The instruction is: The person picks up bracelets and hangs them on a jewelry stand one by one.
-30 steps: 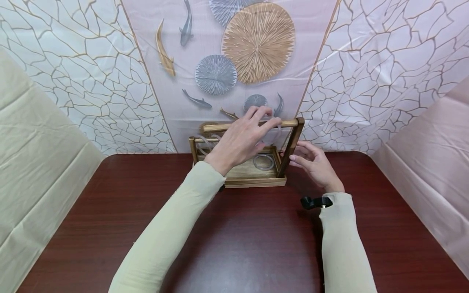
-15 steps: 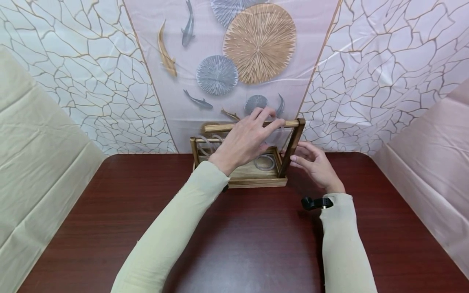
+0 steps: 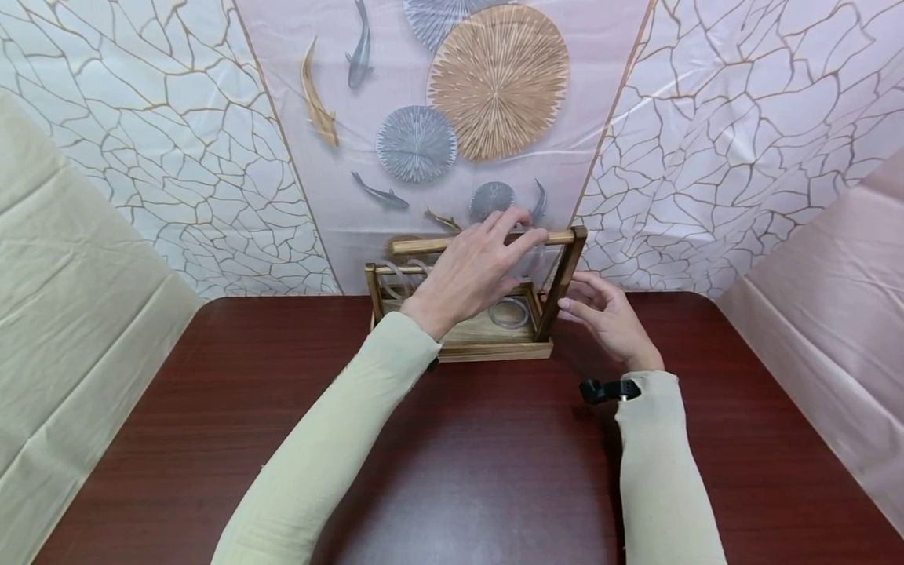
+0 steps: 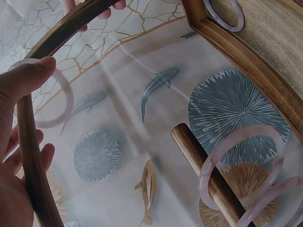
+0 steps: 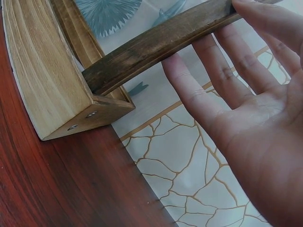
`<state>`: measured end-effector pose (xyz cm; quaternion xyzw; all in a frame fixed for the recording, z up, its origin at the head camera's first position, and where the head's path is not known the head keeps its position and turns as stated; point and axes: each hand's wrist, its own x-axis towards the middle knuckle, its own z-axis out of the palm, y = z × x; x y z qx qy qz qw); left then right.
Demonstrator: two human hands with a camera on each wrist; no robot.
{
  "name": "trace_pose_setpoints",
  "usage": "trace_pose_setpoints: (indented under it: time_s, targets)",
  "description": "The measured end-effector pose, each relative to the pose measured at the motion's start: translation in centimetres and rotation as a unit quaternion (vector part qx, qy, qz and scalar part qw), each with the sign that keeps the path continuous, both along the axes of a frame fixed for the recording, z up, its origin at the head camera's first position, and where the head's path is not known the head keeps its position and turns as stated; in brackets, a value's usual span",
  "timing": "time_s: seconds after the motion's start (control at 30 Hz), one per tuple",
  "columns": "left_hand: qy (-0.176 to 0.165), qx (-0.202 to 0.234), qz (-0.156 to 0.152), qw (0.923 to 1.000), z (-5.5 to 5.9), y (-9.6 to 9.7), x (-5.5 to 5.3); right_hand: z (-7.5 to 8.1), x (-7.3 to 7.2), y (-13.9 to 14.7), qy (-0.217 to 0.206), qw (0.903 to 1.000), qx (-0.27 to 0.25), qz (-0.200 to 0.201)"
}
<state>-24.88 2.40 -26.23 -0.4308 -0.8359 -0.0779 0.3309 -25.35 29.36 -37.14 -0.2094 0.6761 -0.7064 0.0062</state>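
Note:
A wooden bangle stand (image 3: 494,351) with a shallow tray base stands at the table's back edge. My left hand (image 3: 469,271) reaches over its top bar (image 3: 420,246), thumb on a pale pink bangle (image 4: 69,97) that encircles the bar in the left wrist view. The other fingers curl behind the bar. My right hand (image 3: 613,320) holds the stand's right upright (image 5: 156,42), thumb on one side and fingertips on the other. More pale bangles (image 4: 227,144) hang on the lower bar (image 4: 191,146). Another bangle (image 4: 240,20) lies flat in the tray.
The stand rests on a dark red-brown table (image 3: 494,455), close to a patterned backdrop cloth (image 3: 282,180). Cream cloth walls (image 3: 71,275) rise on both sides. A black strap (image 3: 607,391) sits at my right wrist.
My left hand has shifted slightly right along the top bar, with the bangle beneath it. The right hand and the stand stay in place.

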Motion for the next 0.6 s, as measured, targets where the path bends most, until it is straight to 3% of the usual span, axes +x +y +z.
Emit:
trace_pose_setpoints:
  time_s: [0.23, 0.6]
  targets:
    - [0.001, -0.001, 0.009, 1.0000, -0.1, -0.4, 0.3, -0.1, 0.0, 0.0, -0.002, 1.0000, -0.002, -0.003]
    - [0.031, -0.024, 0.025, 0.9989, -0.6, -2.1, 1.3, -0.1, 0.0, 0.1, -0.007, 0.9999, -0.007, -0.003]
